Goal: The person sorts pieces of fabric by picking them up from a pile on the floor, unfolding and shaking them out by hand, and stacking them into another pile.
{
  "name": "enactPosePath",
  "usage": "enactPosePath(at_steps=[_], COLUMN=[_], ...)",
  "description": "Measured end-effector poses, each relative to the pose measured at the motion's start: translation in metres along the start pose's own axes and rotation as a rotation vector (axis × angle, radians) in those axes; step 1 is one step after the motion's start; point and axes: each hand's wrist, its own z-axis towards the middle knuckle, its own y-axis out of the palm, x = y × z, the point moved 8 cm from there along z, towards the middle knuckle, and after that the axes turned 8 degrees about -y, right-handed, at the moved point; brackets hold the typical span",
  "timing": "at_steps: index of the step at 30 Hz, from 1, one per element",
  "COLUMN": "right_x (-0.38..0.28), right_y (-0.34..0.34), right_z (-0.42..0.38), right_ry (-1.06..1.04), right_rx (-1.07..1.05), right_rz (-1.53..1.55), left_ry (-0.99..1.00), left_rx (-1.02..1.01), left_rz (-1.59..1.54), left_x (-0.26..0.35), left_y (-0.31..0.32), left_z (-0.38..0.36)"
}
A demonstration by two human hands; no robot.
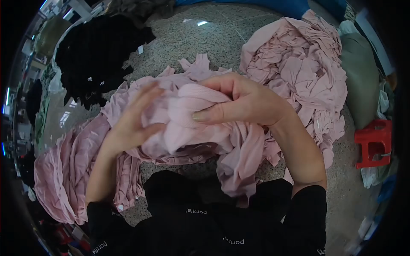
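Note:
Pale pink ribbed fabric (188,106) is bunched up in front of me. My right hand (245,100) pinches it, thumb on the near side and fingers folded over the top. My left hand (136,121) is at the fabric's left side, blurred by motion, with fingers and thumb spread apart. More pink cloth (239,162) hangs below the right hand toward my lap. Beneath both hands lies a heap of pink fabric pieces (128,91) on the floor. Whether the left fingertips touch the fabric cannot be made out.
A large pink fabric pile (299,72) lies at right, another pink bundle (68,170) at lower left. Black cloth (94,55) is heaped at upper left on the speckled floor (192,36). A red plastic stool (373,144) and a green-grey sack (361,77) stand at far right.

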Motion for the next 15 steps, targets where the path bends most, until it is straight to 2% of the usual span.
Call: enactPosePath(at_steps=[2, 3, 4, 6, 7, 9, 10, 11, 13, 14, 15], right_x=[0.01, 0.014, 0.013, 0.013, 0.013, -0.019, -0.027, -0.035, -0.027, -0.038, -0.041], right_y=[-0.005, -0.012, -0.016, -0.029, -0.032, -0.052, -0.035, -0.016, -0.006, -0.008, -0.017], right_z=[-0.001, -0.004, -0.009, -0.022, -0.027, -0.034, -0.03, -0.028, -0.018, -0.026, -0.032], right_ry=[0.051, 0.093, 0.1, 0.143, 0.142, -0.022, -0.228, -0.431, -0.32, -0.492, -0.491], right_rx=[0.004, 0.032, 0.039, 0.108, 0.131, 0.454, 0.487, 0.536, 0.469, 0.556, 0.55], right_rz=[-0.058, -0.128, -0.141, -0.161, -0.169, -1.269, -1.39, -1.523, -1.183, -1.276, -1.269], left_ry=[0.116, 0.056, 0.068, -0.133, -0.09, -0.103, -0.041, -0.042, 0.091, 0.184, 0.184], left_rx=[-0.205, -0.294, -0.293, -0.515, -0.364, -0.275, -0.282, -0.285, -0.26, -0.18, -0.115], left_rz=[-0.447, -0.59, -0.6, -0.843, -0.805, -0.794, -0.626, -0.629, -0.567, -0.539, -0.507], left_x=[0.02, 0.017, 0.018, 0.018, 0.026, 0.048, 0.055, 0.063, 0.089, 0.096, 0.098], left_y=[0.037, 0.051, 0.049, 0.061, 0.051, 0.036, 0.034, 0.032, 0.022, 0.005, -0.014], left_z=[0.002, 0.005, 0.009, 0.015, 0.022, 0.035, 0.041, 0.044, 0.047, 0.048, 0.048])
